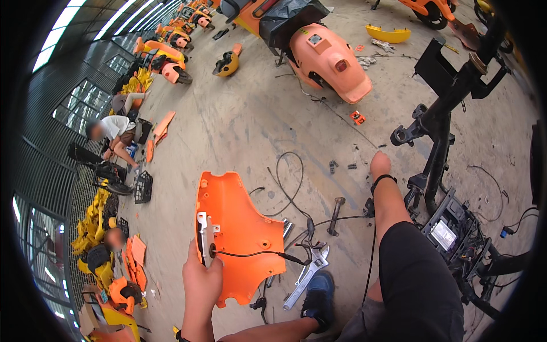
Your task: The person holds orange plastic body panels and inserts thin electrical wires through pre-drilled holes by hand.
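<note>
My left hand (202, 279) grips the edge of an orange scooter body panel (242, 205), its hollow inner side facing up. A silver metal bracket (205, 228) sits along that edge by my fingers, and a black cable (253, 254) runs from there across the panel. My right hand (380, 165) is stretched forward above the floor with its fingers curled closed. What it holds, if anything, cannot be made out. A thin dark line meets the floor just beyond it. Beside my right arm stands a black scooter frame (439, 131) with an exposed electronics box (444, 232).
A large adjustable wrench (306, 280) lies by my shoe (320, 296), near a short metal post (336, 216) and loose cables (279, 176). Ahead are an orange scooter (327, 60), a yellow panel (387, 34) and a helmet (226, 64). A person (117, 128) works at left beside a black crate (143, 187).
</note>
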Motion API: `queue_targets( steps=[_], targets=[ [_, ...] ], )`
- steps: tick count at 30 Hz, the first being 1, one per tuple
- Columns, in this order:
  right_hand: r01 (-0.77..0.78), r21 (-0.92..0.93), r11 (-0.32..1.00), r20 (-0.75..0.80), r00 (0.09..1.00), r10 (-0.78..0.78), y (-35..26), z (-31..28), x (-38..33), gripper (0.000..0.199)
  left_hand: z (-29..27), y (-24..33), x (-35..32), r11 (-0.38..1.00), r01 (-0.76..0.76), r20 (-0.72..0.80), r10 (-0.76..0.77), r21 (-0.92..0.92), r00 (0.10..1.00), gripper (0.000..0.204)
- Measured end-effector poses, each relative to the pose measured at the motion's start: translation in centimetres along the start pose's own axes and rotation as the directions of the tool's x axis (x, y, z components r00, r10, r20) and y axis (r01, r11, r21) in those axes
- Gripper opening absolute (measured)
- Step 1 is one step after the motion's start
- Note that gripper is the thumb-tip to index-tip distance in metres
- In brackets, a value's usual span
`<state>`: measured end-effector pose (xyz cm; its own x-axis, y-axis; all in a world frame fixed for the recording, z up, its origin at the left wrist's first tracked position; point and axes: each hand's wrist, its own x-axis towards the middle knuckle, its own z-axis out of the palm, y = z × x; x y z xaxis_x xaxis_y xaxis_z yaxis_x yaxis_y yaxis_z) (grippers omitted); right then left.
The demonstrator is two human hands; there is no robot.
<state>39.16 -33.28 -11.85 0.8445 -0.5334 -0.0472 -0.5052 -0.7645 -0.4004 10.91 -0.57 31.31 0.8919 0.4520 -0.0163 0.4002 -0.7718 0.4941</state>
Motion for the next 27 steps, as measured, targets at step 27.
queue_targets(
  steps=[27],
  targets=[
    [0.544,0.096,0.834,0.324,0.775,-0.543,-6.7,-7.1,-3.8,0.027,0.3,0.3,-1.9,0.961,-0.203,0.022,0.203,0.189,0.979,0.053]
  ],
)
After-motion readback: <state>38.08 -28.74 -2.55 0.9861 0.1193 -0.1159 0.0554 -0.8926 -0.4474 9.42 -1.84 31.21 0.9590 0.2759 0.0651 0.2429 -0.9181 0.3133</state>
